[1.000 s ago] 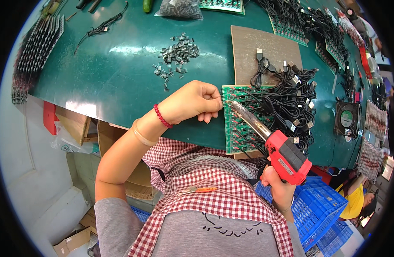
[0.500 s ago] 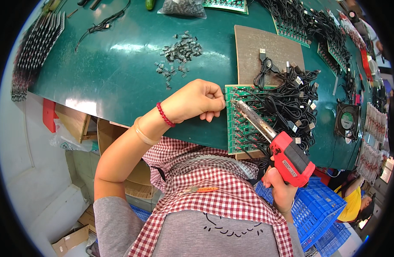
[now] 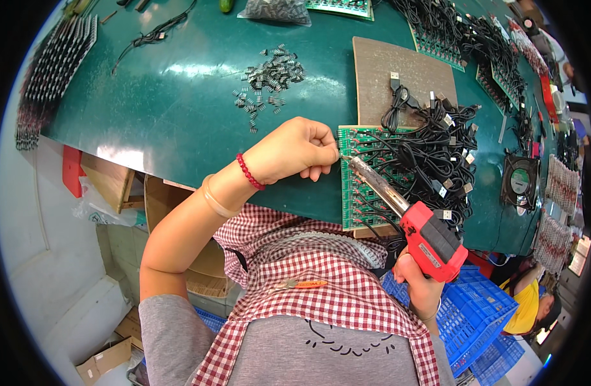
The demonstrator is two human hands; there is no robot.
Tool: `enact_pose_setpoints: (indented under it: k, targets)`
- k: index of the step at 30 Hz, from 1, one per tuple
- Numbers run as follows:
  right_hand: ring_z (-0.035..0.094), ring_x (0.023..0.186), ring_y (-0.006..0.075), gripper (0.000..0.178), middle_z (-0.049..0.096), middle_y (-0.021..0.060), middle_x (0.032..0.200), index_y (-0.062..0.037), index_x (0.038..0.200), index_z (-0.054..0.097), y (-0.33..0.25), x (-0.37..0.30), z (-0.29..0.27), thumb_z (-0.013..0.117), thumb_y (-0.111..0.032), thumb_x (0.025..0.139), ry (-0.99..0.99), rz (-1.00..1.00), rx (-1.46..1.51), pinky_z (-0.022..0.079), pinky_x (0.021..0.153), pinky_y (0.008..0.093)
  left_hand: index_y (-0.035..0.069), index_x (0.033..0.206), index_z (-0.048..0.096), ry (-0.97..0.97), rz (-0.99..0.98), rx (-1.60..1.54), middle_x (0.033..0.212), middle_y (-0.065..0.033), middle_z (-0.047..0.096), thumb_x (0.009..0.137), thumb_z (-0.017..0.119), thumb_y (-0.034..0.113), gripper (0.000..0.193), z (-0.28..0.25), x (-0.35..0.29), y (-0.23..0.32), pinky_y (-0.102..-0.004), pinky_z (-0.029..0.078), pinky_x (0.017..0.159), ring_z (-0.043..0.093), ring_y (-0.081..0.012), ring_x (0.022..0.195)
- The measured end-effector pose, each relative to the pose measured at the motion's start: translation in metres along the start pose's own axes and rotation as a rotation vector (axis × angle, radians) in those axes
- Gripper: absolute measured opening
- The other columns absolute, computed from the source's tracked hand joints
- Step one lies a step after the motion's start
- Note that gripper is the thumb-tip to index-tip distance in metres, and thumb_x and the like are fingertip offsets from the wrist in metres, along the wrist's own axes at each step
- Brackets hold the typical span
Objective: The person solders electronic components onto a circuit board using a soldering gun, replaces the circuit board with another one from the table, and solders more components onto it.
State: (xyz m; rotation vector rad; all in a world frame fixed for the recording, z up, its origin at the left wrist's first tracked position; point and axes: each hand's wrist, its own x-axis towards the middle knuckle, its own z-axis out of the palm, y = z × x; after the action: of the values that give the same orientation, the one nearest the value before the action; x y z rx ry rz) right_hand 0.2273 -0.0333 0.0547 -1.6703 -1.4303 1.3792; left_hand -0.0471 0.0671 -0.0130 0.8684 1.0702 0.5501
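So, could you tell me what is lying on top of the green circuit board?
Black cables with plugs pile over the green circuit board; the soldering gun tip touches near its left edge. Components beneath the cables are hidden.

The scene is brightly and evenly lit from above. White glare patches sit on the glossy green table [image 3: 180,109], one near its middle and one at its near edge. Shadows are soft and short. The centre is sharp; toward the round black rim straight edges bend, things shrink and detail softens, with slight colour fringing.
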Motion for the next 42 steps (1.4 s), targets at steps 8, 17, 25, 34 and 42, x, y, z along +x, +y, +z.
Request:
enact_pose_setpoints:
  k: [8, 17, 25, 34, 42]
  targets:
    - [0.044, 0.047, 0.0127, 0.015, 0.047, 0.0069, 0.056, 0.0057, 0.093, 0.052, -0.013, -0.003, 0.006, 0.052, -0.002, 0.08, 0.076, 0.07, 0.161, 0.037, 0.047, 0.026, 0.002, 0.076, 0.058, -0.002, 0.0, 0.001, 0.066, -0.0013, 0.059, 0.081, 0.057, 0.008, 0.008, -0.001, -0.001, 0.0, -0.0173, 0.041, 0.046, 0.053, -0.0044, 0.053]
    - [0.042, 0.046, 0.0121, 0.028, 0.048, 0.0062, 0.057, 0.007, 0.107, 0.048, -0.009, -0.002, 0.006, 0.052, 0.002, 0.079, 0.013, 0.076, 0.132, 0.037, 0.047, 0.0265, 0.002, 0.076, 0.058, 0.001, 0.008, 0.002, 0.065, -0.0018, 0.059, 0.081, 0.057, 0.009, 0.009, -0.001, -0.001, -0.001, -0.0175, 0.04, 0.045, 0.052, -0.0045, 0.052]
    - [0.042, 0.046, 0.0119, 0.027, 0.047, 0.0059, 0.057, 0.0069, 0.106, 0.048, -0.012, 0.001, 0.007, 0.052, 0.003, 0.079, 0.018, 0.067, 0.145, 0.037, 0.047, 0.0262, 0.002, 0.075, 0.058, 0.013, -0.004, 0.025, 0.064, -0.0019, 0.058, 0.082, 0.058, 0.011, 0.011, -0.002, -0.002, 0.001, -0.0175, 0.04, 0.045, 0.051, -0.0045, 0.051]
    - [0.041, 0.045, 0.0117, 0.026, 0.047, 0.0059, 0.056, 0.0068, 0.104, 0.048, -0.017, -0.001, 0.011, 0.051, 0.004, 0.079, 0.042, 0.064, 0.117, 0.037, 0.046, 0.026, 0.002, 0.074, 0.058, 0.004, 0.014, 0.005, 0.063, -0.0021, 0.058, 0.081, 0.058, 0.01, 0.011, -0.003, -0.003, -0.002, -0.0177, 0.04, 0.044, 0.051, -0.0046, 0.05]
    - [0.042, 0.046, 0.0121, 0.026, 0.047, 0.0063, 0.057, 0.0062, 0.105, 0.048, -0.011, -0.004, 0.007, 0.051, 0.004, 0.079, 0.059, 0.053, 0.141, 0.037, 0.046, 0.0261, 0.001, 0.074, 0.058, 0.0, 0.008, 0.02, 0.064, -0.0027, 0.058, 0.081, 0.057, 0.009, 0.01, -0.003, -0.003, 0.0, -0.0178, 0.04, 0.044, 0.051, -0.0049, 0.049]
